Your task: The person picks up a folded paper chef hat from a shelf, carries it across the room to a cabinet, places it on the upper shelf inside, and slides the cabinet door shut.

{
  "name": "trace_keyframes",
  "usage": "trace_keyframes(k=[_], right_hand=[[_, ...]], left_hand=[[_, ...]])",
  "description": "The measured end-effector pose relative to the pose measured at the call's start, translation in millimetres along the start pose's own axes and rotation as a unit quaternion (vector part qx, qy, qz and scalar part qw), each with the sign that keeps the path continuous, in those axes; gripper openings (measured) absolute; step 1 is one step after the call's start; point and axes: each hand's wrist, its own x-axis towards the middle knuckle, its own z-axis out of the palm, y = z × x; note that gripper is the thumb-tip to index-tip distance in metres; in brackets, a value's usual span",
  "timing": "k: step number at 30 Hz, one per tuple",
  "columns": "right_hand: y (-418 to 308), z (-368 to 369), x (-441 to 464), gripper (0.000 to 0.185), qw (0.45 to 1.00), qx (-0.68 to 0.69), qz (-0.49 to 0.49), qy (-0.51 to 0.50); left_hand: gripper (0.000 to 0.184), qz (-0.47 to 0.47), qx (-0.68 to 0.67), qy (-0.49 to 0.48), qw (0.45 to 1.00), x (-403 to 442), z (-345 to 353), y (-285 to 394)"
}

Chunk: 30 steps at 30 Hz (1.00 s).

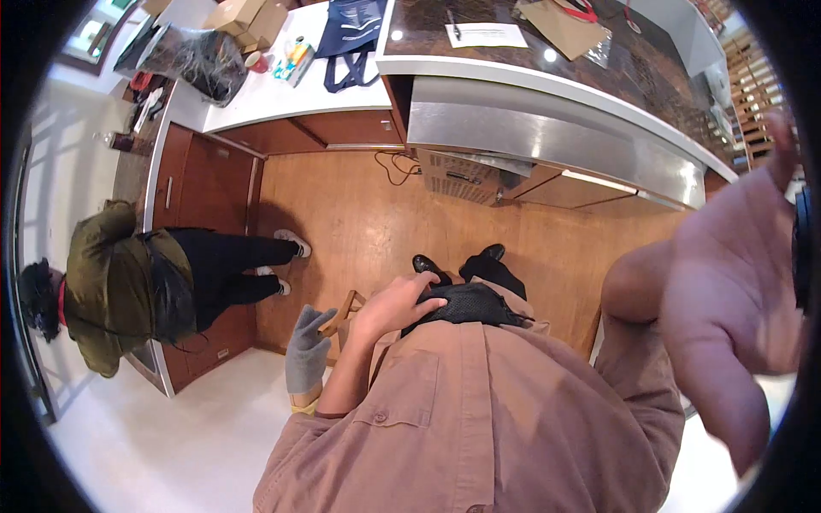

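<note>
My left hand [395, 306] rests at the waist, against the near side of a black mesh pouch [470, 305]. Its visible fingers are apart and hold nothing that shows. Large and close to the camera at the right edge is my right hand [740, 282], raised with the palm showing and fingers spread. A dark object [802, 248] is partly visible beside it, cut off by the view's edge. Left of my left forearm is a grey knitted cloth item [307, 352], close to a brown wooden piece [344, 313].
Another person [128, 291] stands at the left by wooden cabinets [201, 184]. Ahead, a white counter [278, 98] holds boxes [244, 19], a plastic-wrapped bundle [195, 61] and a navy bag [352, 34]. A dark countertop [479, 64] holds papers. A cable [395, 167] lies on the floor.
</note>
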Motion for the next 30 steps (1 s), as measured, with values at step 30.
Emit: trace_keyframes(k=[30], right_hand=[[-443, -68, -565, 0.042, 0.118, -0.336, 0.888, 0.292]], left_hand=[[0.068, -0.019, 0.237, -0.146, 0.96, 318, 145, -28]])
